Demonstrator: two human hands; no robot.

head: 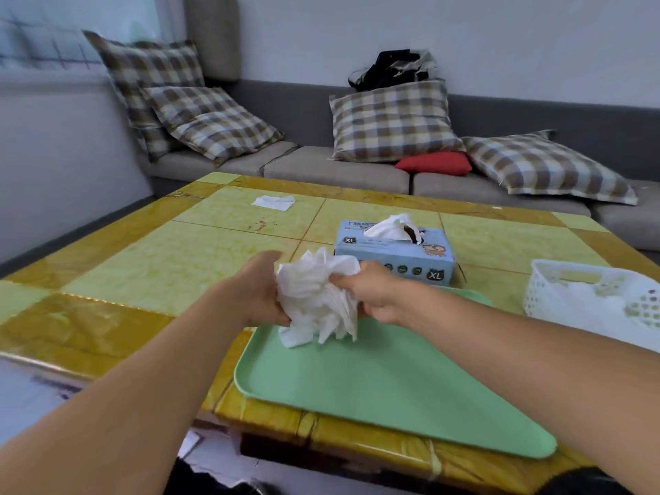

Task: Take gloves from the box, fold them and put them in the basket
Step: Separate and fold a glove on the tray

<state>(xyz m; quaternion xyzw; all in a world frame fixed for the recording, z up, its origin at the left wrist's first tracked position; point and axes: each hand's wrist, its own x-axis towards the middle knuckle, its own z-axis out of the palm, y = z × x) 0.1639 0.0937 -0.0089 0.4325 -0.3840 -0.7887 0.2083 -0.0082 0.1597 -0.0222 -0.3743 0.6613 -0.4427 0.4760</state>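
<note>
Yellow and amber tiles cover the low table [221, 244] on which the work is laid out, with a grey sofa [339, 166] and checked cushions [393, 119] behind it.

A crumpled bunch of white gloves [318, 301] is held between both hands, above the far edge of a green tray [375, 380]. The left hand [262, 291] is cupped against the bunch from its own side, fingers curled round the material; the right hand [371, 291] is clamped on the opposite side, thumb and fingers pinching a fold. Loose ends of the gloves hang below the hands and almost reach the tray. No neat fold is yet visible, so the folding step is judged to be barely begun.

Just beyond the right hand the blue glove box [394, 255] is seen, with another white glove [393, 226] standing out of its slot. Further to the right of that hand the white perforated basket [585, 298] is placed, and something pale can be made out inside it, though what it is cannot be told. Well beyond the left hand a flat white piece [273, 202] lies on the table.

Several risks are judged from this. More than one glove may be caught in the bunch, so a single fold could be spoiled by layers sliding apart. The thin material is likely to spring open if the pinch is relaxed. The hanging ends could be dragged across the tray and undone. A reach toward the basket could brush the box close by.
</note>
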